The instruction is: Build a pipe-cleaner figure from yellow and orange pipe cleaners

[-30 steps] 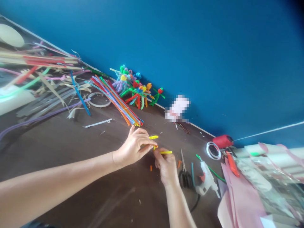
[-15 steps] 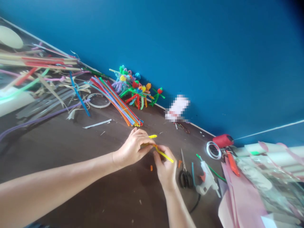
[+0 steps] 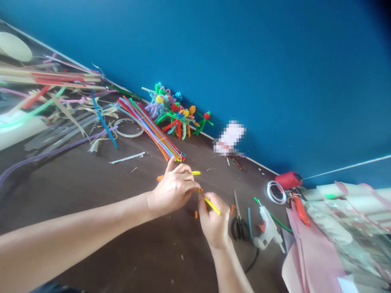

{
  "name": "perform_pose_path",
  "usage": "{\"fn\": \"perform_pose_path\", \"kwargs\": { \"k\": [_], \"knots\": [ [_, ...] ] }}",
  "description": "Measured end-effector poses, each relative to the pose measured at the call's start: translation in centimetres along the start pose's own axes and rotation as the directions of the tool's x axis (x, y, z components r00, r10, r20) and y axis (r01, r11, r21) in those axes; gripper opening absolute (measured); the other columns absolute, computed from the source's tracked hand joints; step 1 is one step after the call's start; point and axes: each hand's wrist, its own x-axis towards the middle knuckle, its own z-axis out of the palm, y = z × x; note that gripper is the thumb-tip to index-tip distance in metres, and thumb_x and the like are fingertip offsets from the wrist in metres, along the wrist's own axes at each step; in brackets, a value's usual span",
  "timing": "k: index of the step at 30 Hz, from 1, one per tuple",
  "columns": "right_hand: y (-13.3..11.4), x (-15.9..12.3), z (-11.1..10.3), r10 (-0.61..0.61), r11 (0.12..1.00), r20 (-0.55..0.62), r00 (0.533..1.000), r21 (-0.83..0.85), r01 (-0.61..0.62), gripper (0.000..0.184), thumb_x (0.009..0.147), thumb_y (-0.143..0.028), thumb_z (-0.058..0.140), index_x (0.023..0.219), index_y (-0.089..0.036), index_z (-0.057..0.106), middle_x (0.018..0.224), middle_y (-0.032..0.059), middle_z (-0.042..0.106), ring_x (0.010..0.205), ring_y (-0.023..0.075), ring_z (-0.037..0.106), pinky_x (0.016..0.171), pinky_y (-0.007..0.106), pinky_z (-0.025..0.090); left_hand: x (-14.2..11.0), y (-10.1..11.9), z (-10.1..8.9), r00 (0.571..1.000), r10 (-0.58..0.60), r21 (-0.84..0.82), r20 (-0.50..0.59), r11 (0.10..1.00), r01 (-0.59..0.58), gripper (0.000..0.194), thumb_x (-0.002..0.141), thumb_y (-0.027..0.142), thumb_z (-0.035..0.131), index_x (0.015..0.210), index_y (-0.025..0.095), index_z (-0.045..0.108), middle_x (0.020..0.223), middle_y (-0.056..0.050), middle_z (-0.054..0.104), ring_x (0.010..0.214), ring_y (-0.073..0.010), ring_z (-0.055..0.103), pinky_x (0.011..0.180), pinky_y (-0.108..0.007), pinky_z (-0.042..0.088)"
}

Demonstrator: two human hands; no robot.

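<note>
My left hand (image 3: 176, 188) is closed around a small figure of yellow and orange pipe cleaners. An orange end pokes out behind the hand, and a yellow tip shows above its fingers. My right hand (image 3: 214, 219) pinches the same figure near its orange middle, close to the left fingertips. A yellow pipe cleaner (image 3: 211, 206) runs from there across the right fingers. Most of the figure is hidden by the left hand. On the table just beyond lies a banded bundle of coloured pipe cleaners (image 3: 149, 127).
Finished pipe-cleaner figures (image 3: 179, 114) stand against the blue wall. Right of my hands lie black-handled scissors (image 3: 240, 228), a white glue gun (image 3: 269, 228) and pink sheets (image 3: 311, 252). Strips and sticks (image 3: 61, 79) clutter the left. A red roll (image 3: 288, 180) sits by the wall.
My left hand has turned over the figure, its back now more towards me, and an orange end has come into sight behind it. The right hand has shifted slightly lower.
</note>
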Motion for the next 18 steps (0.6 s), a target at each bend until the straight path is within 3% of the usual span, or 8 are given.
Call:
{"fn": "perform_pose_path", "kwargs": {
  "k": [2, 5, 8, 11, 13, 18],
  "knots": [
    [0.0, 0.2, -0.3, 0.044, 0.997, -0.013, 0.999, 0.062, -0.043, 0.017, 0.082, -0.022, 0.048, 0.069, -0.015, 0.058, 0.06, 0.0018, 0.057, 0.056, 0.0121, 0.052, 0.057, 0.022, 0.039, 0.0, 0.1, 0.0, 0.998, 0.047, 0.021, 0.04, 0.999, -0.048, 0.021, 0.082, 0.018, 0.044, 0.077, 0.023, 0.065, 0.068, -0.001, 0.063, 0.091, -0.02, 0.048, 0.096, -0.053, 0.01],
    [0.5, 0.5, -0.4, 0.212, 0.953, -0.015, 0.977, 0.224, -0.203, 0.02, 0.08, -0.027, 0.05, 0.065, -0.016, 0.055, 0.056, -0.0011, 0.052, 0.051, 0.0105, 0.048, 0.051, 0.021, 0.037, -0.1, 0.1, 0.0, 0.989, 0.12, -0.018, 0.087, 0.993, -0.119, 0.022, 0.083, 0.019, 0.043, 0.078, 0.023, 0.064, 0.068, -0.001, 0.062, 0.093, -0.0198, 0.047, 0.097, -0.053, 0.008],
    [1.3, 0.7, 0.1, 0.404, 0.789, 0.103, 0.909, 0.464, -0.403, 0.025, 0.079, -0.035, 0.051, 0.061, -0.017, 0.05, 0.045, -0.0067, 0.037, 0.039, 0.0069, 0.034, 0.039, 0.018, 0.028, -0.1, 0.0, 0.0, 0.989, 0.131, -0.105, 0.066, 0.987, -0.124, 0.02, 0.084, 0.023, 0.044, 0.08, 0.022, 0.063, 0.072, -0.001, 0.064, 0.092, -0.0183, 0.048, 0.098, -0.051, 0.009],
    [1.7, 0.7, 0.7, 0.471, 0.635, 0.219, 0.855, 0.589, -0.501, 0.027, 0.078, -0.04, 0.051, 0.063, -0.018, 0.048, 0.043, -0.0089, 0.029, 0.036, 0.0055, 0.025, 0.035, 0.018, 0.022, -0.1, -0.2, 0.3, 0.999, 0.03, -0.17, -0.012, 0.985, -0.032, 0.018, 0.083, 0.025, 0.047, 0.082, 0.022, 0.064, 0.077, -0.001, 0.065, 0.091, -0.0177, 0.048, 0.097, -0.047, 0.015],
    [1.5, 0.7, 1.0, 0.453, 0.671, 0.215, 0.865, 0.556, -0.49, 0.027, 0.079, -0.039, 0.05, 0.063, -0.017, 0.05, 0.044, -0.0081, 0.031, 0.037, 0.0059, 0.027, 0.036, 0.018, 0.023, -0.1, -0.4, 0.5, 0.998, -0.042, -0.189, -0.046, 0.981, 0.032, 0.017, 0.082, 0.025, 0.048, 0.083, 0.023, 0.065, 0.078, -0.001, 0.065, 0.091, -0.0176, 0.048, 0.096, -0.045, 0.019],
    [0.3, 0.7, 0.8, 0.274, 0.887, 0.121, 0.954, 0.351, -0.3, 0.023, 0.081, -0.03, 0.049, 0.064, -0.015, 0.056, 0.054, -0.002, 0.048, 0.051, 0.0096, 0.042, 0.05, 0.021, 0.035, -0.1, -0.6, 0.6, 0.992, -0.108, -0.168, -0.062, 0.981, 0.096, 0.018, 0.08, 0.022, 0.049, 0.086, 0.026, 0.066, 0.073, 0.0, 0.064, 0.089, -0.0173, 0.049, 0.095, -0.046, 0.017]
  ]
}}
